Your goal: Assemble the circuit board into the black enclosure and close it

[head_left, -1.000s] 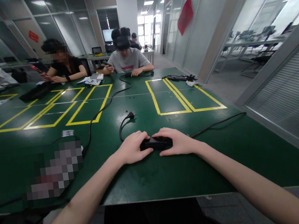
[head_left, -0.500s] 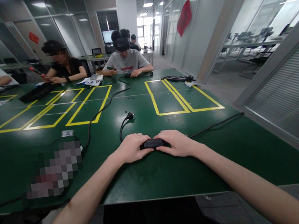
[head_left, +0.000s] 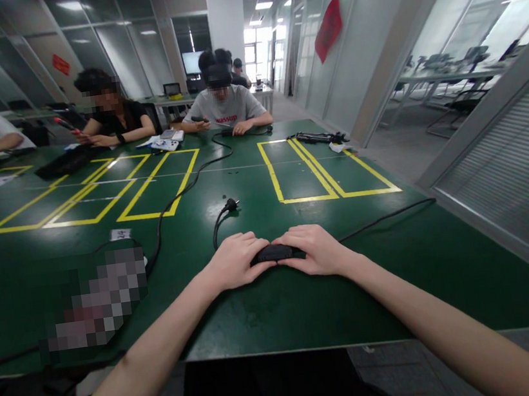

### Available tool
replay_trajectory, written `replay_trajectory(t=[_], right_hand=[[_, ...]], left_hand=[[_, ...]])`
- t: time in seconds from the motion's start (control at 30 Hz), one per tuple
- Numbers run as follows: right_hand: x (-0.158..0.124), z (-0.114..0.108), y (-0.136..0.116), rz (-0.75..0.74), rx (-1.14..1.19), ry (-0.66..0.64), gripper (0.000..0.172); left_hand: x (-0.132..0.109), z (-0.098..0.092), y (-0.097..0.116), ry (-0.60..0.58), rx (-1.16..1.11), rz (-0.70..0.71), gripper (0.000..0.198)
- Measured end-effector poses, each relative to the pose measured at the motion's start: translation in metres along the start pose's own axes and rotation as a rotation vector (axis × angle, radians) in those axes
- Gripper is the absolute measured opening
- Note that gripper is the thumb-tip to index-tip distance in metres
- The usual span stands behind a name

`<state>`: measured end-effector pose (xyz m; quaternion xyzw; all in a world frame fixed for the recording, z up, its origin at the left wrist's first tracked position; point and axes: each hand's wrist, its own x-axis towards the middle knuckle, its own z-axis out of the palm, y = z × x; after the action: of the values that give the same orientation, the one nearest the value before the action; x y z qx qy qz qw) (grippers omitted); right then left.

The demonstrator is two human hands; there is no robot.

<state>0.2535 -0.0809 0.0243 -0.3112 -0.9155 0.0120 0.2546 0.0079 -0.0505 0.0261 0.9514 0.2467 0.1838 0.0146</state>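
Note:
Both hands grip a black power adapter (head_left: 274, 252) just above or on the green table; the gap beneath it cannot be judged. My left hand (head_left: 238, 260) is closed around its left end, thumb along the near side and fingers over the far side. Around the right end my right hand (head_left: 317, 251) is closed in the same way. Beyond my left hand, a black cord curves out to a power plug (head_left: 231, 205) with metal pins lying on the table. Another black cable (head_left: 388, 215) runs off to the right from behind my right hand. The adapter's ends are covered by my fingers.
On the green table (head_left: 243, 330), a blurred-out object (head_left: 100, 301) lies left of my forearm beside a paper tag (head_left: 120, 234). A long black cable (head_left: 168, 207) crosses the table. Yellow tape rectangles (head_left: 306, 199) mark its surface. A folded tripod (head_left: 318, 138) lies far right. Several people sit opposite.
The adapter looks slightly turned within my hands, and my fingers have shifted a little on it. My grip stays on both ends. The whole view has moved very slightly.

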Motion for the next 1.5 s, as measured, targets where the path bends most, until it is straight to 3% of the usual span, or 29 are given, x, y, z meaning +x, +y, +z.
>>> replay_trajectory(t=[0.27, 0.4, 0.53, 0.73, 0.8, 0.97, 1.07, 1.2, 1.27, 1.37, 1.43, 1.5], right_hand=[[-0.002, 0.004, 0.004, -0.034, -0.020, 0.078, 0.030], [-0.003, 0.003, 0.001, -0.066, -0.002, 0.059, 0.025], [0.000, -0.001, -0.002, 0.114, 0.194, 0.004, 0.031], [0.003, -0.003, 0.001, 0.451, 0.914, -0.166, 0.041], [0.003, -0.001, 0.001, 0.501, 0.937, -0.164, 0.045], [0.008, 0.002, 0.000, 0.542, 0.750, 0.043, 0.042], [0.008, 0.001, 0.011, 0.628, 0.734, 0.204, 0.046], [0.001, -0.015, 0.048, 0.810, 0.626, 0.585, 0.052], [-0.005, -0.031, 0.071, 0.950, 0.561, 0.752, 0.050], [-0.018, -0.056, 0.100, 1.026, 0.367, 0.978, 0.039], [-0.032, -0.070, 0.114, 1.008, 0.147, 1.045, 0.031], [-0.048, -0.077, 0.122, 1.001, -0.055, 0.971, 0.026]], left_hand=[[-0.002, 0.003, -0.001, 0.087, 0.049, 0.039, 0.038], [-0.003, 0.004, -0.001, 0.113, 0.042, 0.069, 0.039], [-0.002, 0.006, -0.001, 0.097, 0.090, 0.073, 0.033], [-0.003, 0.009, -0.004, 0.089, 0.179, 0.151, 0.029], [-0.003, 0.011, -0.004, 0.080, 0.173, 0.143, 0.030], [0.001, 0.012, -0.003, 0.154, 0.126, 0.041, 0.044], [0.002, 0.010, -0.002, 0.205, 0.108, 0.063, 0.050], [0.000, 0.010, -0.004, 0.178, 0.045, 0.097, 0.037], [-0.001, 0.012, -0.005, 0.161, 0.014, 0.090, 0.031], [-0.001, 0.013, -0.005, 0.124, -0.029, 0.072, 0.024], [-0.001, 0.013, -0.005, 0.099, -0.053, 0.056, 0.023], [0.000, 0.014, -0.004, 0.083, -0.072, 0.037, 0.022]])
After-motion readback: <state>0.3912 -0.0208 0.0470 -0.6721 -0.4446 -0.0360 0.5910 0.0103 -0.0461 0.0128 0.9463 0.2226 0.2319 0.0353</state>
